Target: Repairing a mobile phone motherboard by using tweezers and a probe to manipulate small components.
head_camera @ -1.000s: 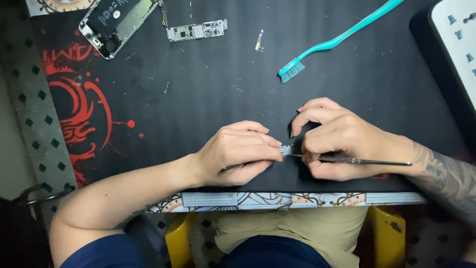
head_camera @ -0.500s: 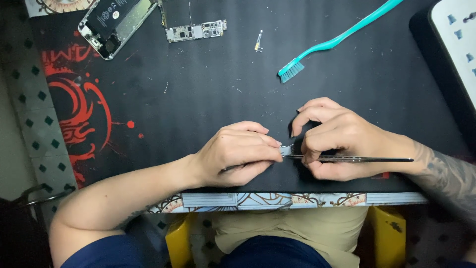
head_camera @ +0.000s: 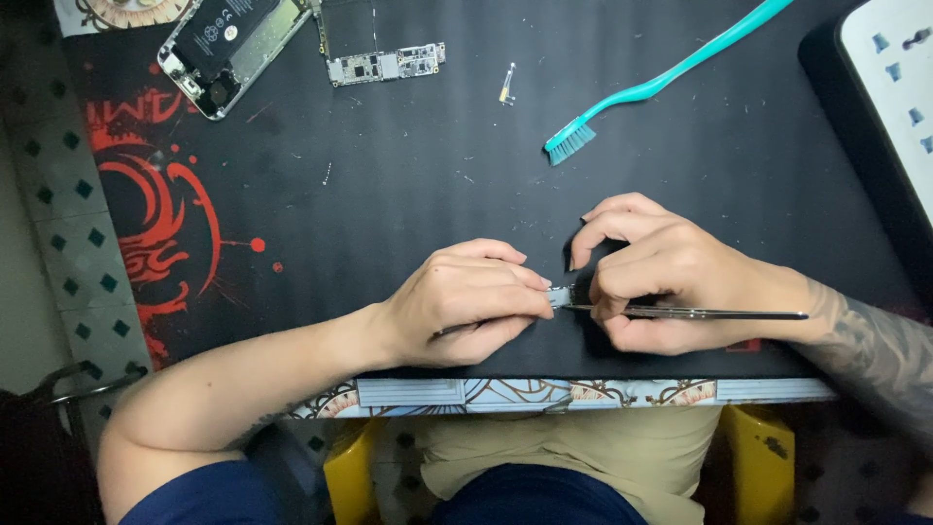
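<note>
Nothing has shifted in the last second: the left hand (head_camera: pixel 457 301) keeps pinching the small part (head_camera: pixel 558 296) just right of it, the right hand (head_camera: pixel 661 277) gripping tweezers (head_camera: pixel 700 313) against that part, so the work is mid-step

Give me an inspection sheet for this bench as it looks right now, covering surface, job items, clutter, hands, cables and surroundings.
Surface: black mat with red design at left, dust specks.
Job's things: small grey part pinched by left hand; thin metal tool in right hand, tip at the part.
Clutter: opened phone, circuit board, teal toothbrush, tiny component.
Grippers: both hands closed on their items.
Cables: nothing seen.
Surroundings: tiled floor, yellow stool, white panel at right.
</note>
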